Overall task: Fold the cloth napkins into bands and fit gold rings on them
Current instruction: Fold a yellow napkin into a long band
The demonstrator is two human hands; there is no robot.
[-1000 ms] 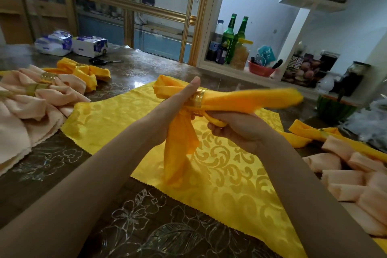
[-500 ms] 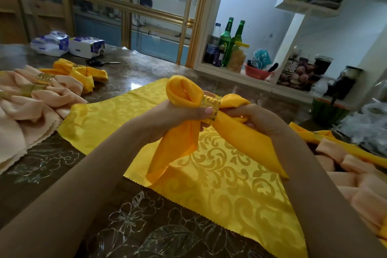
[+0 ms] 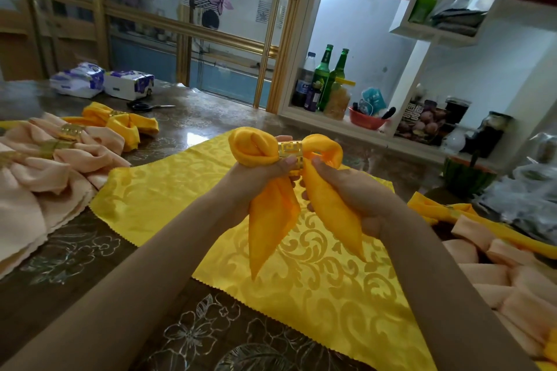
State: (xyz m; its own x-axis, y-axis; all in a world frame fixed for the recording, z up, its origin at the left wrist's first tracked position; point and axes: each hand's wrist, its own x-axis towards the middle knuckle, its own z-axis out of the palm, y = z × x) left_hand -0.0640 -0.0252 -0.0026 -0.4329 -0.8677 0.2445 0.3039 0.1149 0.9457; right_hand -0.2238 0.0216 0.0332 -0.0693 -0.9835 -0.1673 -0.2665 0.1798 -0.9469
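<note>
**Head view.** One orange napkin point(image 3: 271, 220) is held at frame centre, above one yellow patterned cloth point(image 3: 316, 280) spread on the table point(image 3: 90, 310). One gold ring point(image 3: 290, 155) encircles its middle. Two loops flank the ring and two tails hang toward 6 o'clock.

- The left hand point(image 3: 256, 172) grips the left loop, thumb against the ring.
- The right hand point(image 3: 352, 190) grips the right tail, thumb beside the ring.
- At 10 o'clock: one finished orange napkin point(image 3: 120, 122), two tissue packs point(image 3: 102, 83), one pair of scissors point(image 3: 144, 106).
- At 9 o'clock: pink napkins point(image 3: 36, 178) carrying three fitted rings point(image 3: 71, 129).
- At 1 o'clock: two green bottles point(image 3: 324, 69).
</note>
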